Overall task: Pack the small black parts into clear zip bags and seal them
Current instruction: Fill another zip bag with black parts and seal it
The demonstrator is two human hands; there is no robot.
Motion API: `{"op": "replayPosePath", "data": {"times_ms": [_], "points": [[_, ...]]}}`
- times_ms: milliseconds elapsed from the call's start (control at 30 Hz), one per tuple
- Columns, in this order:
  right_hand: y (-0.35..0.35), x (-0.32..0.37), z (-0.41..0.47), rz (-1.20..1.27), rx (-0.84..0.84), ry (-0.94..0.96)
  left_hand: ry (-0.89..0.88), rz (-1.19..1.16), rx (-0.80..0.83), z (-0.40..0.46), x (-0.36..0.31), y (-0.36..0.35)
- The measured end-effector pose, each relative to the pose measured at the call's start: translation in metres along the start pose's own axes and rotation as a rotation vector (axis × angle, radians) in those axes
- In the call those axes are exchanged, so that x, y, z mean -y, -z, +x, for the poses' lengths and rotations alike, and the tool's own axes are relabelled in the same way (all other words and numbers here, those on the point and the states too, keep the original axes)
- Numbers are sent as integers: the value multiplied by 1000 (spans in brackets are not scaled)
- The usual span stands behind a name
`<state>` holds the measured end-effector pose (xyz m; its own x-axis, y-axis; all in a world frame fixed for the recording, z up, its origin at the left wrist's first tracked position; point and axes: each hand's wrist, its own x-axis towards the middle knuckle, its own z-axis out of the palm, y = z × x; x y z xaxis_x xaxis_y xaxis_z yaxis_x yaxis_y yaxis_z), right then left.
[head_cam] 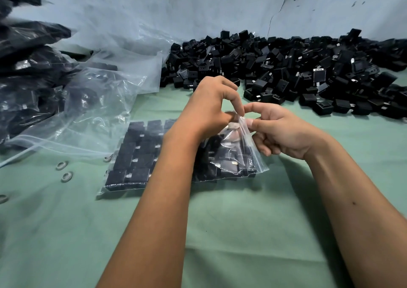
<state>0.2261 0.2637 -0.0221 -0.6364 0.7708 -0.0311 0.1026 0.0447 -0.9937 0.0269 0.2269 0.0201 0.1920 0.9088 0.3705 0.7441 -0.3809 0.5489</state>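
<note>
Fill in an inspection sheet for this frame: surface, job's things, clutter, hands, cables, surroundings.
Surface: green cloth-covered table.
Job's things: clear zip bag of black parts held at its top; flat filled clear bag beside it; heap of loose small black plastic parts.
Clutter: metal washers; large clear plastic sacks of packed bags.
Hands: left hand and right hand pinch the bag's top.
Cables: nothing seen.
Surroundings: stained pale blue wall.

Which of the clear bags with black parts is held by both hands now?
The zip bag in the middle: left hand and right hand pinch its top. Others lie untouched at left.
</note>
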Motion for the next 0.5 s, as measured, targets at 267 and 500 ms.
{"op": "replayPosePath", "data": {"times_ms": [267, 500], "points": [[23, -12, 7, -472, -756, 61, 14, 11, 4, 0, -1, -1], [21, -35, 16, -1027, -598, -146, 2, 17, 2, 2, 1, -4]]}}
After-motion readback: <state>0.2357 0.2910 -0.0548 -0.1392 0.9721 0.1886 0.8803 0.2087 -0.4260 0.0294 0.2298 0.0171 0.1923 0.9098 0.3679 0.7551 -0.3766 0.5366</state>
